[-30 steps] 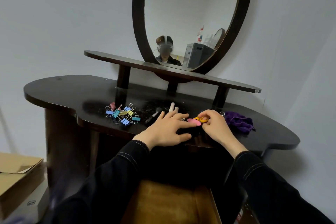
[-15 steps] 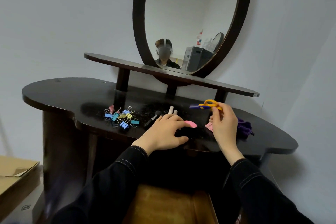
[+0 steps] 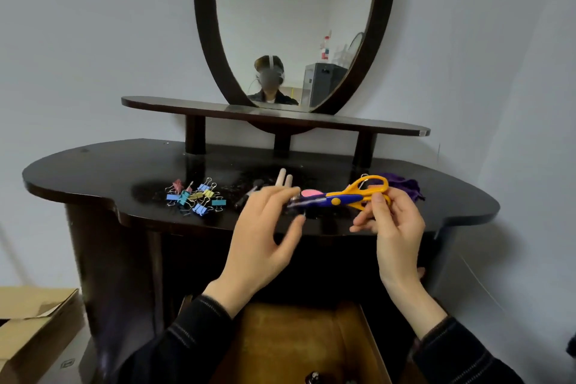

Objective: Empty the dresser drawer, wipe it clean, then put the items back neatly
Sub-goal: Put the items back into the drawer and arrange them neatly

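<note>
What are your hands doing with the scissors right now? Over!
Right hand grips scissors by orange handles. Left hand open near blade tips. Drawer open below, nothing blocking.

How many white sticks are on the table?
2: left white stick and right white stick, side by side on the dresser top behind the left hand, which may hide more.

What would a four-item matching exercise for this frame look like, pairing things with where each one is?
Things:
1. scissors
2. binder clips
3. purple pouch
4. cardboard box

Places:
A. low at the left, beside the dresser
B. held in the right hand, above the dresser top
C. scattered on the left part of the dresser top
D. on the dresser top at the right, behind the right hand

Pairs: 1-B, 2-C, 3-D, 4-A
</note>
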`<act>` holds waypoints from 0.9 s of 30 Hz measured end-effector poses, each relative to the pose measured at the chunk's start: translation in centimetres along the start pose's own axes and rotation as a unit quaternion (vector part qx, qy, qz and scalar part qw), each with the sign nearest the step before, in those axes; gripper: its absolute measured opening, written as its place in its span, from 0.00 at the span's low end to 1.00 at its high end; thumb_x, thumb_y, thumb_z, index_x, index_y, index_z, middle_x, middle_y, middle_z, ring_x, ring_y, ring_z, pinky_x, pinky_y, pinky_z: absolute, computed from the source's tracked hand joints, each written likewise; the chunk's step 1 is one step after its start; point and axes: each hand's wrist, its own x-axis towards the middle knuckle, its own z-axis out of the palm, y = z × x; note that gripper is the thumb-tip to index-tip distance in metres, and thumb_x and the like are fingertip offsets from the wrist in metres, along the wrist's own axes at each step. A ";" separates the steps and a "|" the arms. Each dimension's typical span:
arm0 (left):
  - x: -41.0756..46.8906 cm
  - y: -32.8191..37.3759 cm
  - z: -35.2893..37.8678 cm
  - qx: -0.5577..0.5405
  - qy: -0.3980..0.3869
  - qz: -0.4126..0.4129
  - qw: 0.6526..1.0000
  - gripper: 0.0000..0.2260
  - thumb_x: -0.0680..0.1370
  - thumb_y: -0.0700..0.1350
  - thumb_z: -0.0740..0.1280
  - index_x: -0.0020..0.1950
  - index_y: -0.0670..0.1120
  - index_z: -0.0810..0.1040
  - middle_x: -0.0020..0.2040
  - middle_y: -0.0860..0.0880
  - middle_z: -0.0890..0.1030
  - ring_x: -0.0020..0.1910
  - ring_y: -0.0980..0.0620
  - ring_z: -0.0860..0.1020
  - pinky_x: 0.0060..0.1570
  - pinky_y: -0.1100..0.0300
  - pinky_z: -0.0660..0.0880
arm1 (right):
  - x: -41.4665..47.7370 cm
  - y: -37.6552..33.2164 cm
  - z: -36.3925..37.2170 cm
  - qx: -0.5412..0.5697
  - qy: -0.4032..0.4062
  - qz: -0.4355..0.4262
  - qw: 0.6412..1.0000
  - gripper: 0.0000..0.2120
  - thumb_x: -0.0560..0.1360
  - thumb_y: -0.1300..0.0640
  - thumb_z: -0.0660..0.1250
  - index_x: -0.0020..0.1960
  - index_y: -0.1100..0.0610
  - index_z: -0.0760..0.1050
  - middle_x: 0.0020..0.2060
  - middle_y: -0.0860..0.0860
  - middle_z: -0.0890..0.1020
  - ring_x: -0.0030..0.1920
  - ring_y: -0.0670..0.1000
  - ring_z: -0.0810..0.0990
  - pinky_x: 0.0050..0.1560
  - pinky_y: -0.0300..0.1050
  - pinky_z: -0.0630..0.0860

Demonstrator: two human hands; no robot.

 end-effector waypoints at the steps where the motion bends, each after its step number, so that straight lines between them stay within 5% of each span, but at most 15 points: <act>1: -0.7 0.6 0.2 0.020 -0.016 0.023 0.999 0.17 0.80 0.49 0.66 0.68 0.47 0.74 0.62 0.54 0.76 0.63 0.55 0.74 0.62 0.59 0.71 | -0.7 -0.3 -0.1 0.012 -0.027 0.007 1.000 0.07 0.82 0.55 0.64 0.53 0.52 0.81 0.35 0.54 0.80 0.32 0.55 0.81 0.30 0.47 0.81; 4: -3.1 1.8 1.1 0.015 -0.073 0.011 0.997 0.19 0.81 0.53 0.63 0.72 0.50 0.71 0.60 0.56 0.76 0.57 0.55 0.76 0.55 0.57 0.75 | -2.5 -0.5 -0.6 0.035 -0.088 0.039 0.995 0.07 0.80 0.56 0.65 0.52 0.55 0.81 0.32 0.54 0.78 0.29 0.55 0.77 0.27 0.46 0.76; 7: -6.5 2.3 2.4 -0.102 -0.141 -0.098 0.980 0.14 0.82 0.54 0.61 0.69 0.57 0.71 0.48 0.59 0.78 0.45 0.54 0.80 0.43 0.56 0.77 | -4.4 0.5 -1.5 0.019 -0.111 0.072 0.991 0.06 0.79 0.54 0.67 0.52 0.53 0.81 0.33 0.53 0.79 0.28 0.53 0.77 0.26 0.45 0.75; 10: -10.7 2.1 4.6 -0.215 -0.202 -0.220 0.930 0.07 0.83 0.50 0.62 0.60 0.58 0.73 0.41 0.55 0.79 0.36 0.54 0.78 0.34 0.59 0.76 | -6.8 3.0 -2.9 -0.018 -0.136 0.125 0.983 0.06 0.79 0.52 0.68 0.54 0.50 0.81 0.37 0.52 0.82 0.29 0.51 0.77 0.26 0.43 0.75; 15: -16.4 0.4 7.8 -0.322 -0.316 -0.363 0.815 0.04 0.84 0.46 0.62 0.56 0.47 0.73 0.38 0.45 0.81 0.33 0.48 0.79 0.33 0.58 0.76 | -10.5 8.1 -5.0 -0.117 -0.224 0.233 0.939 0.08 0.82 0.59 0.65 0.60 0.53 0.78 0.39 0.56 0.84 0.30 0.51 0.80 0.27 0.40 0.76; 19: -19.8 -2.4 10.3 -0.240 -0.371 -0.374 0.816 0.07 0.83 0.49 0.62 0.56 0.47 0.76 0.43 0.50 0.82 0.40 0.55 0.80 0.40 0.59 0.77 | -12.2 12.6 -6.0 -0.202 -0.248 0.260 0.911 0.10 0.83 0.58 0.64 0.63 0.55 0.76 0.39 0.54 0.82 0.30 0.47 0.80 0.27 0.36 0.73; 22: -21.6 -4.8 12.0 -0.103 -0.429 -0.382 0.812 0.09 0.83 0.51 0.61 0.58 0.49 0.76 0.51 0.49 0.81 0.48 0.48 0.80 0.47 0.51 0.78 | -12.5 15.8 -6.3 -0.262 -0.246 0.262 0.896 0.08 0.83 0.56 0.64 0.60 0.52 0.77 0.43 0.50 0.82 0.36 0.43 0.81 0.33 0.34 0.75; 27: -23.4 -5.5 13.4 0.069 -0.553 -0.172 0.812 0.21 0.78 0.58 0.66 0.69 0.54 0.71 0.61 0.48 0.69 0.60 0.47 0.69 0.57 0.49 0.74 | -12.4 19.7 -6.3 -0.367 -0.301 0.238 0.847 0.06 0.82 0.53 0.65 0.58 0.49 0.77 0.48 0.43 0.81 0.48 0.42 0.80 0.46 0.36 0.78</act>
